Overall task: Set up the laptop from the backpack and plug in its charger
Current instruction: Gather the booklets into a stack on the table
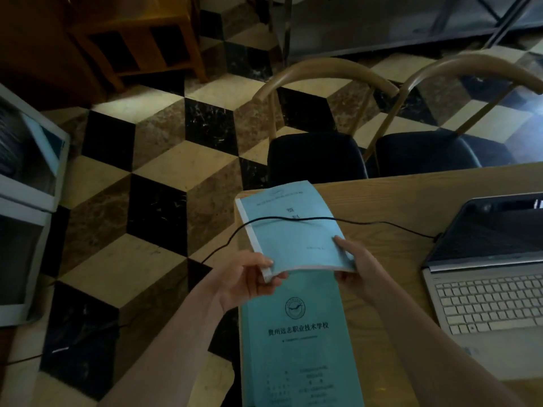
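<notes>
Fingers (266,264) well left of laptop (487,277)

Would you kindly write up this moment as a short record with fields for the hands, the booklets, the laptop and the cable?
left hand: grips the near left corner of the upper booklet
right hand: grips its near right corner
upper booklet: light blue, lifted at the near edge
lower booklet: teal, flat on the table, printed cover up
laptop: open on the table, screen dark
cable: black, runs from the laptop's left side across the upper booklet and off the table edge
chairs: two, beyond the table
</notes>
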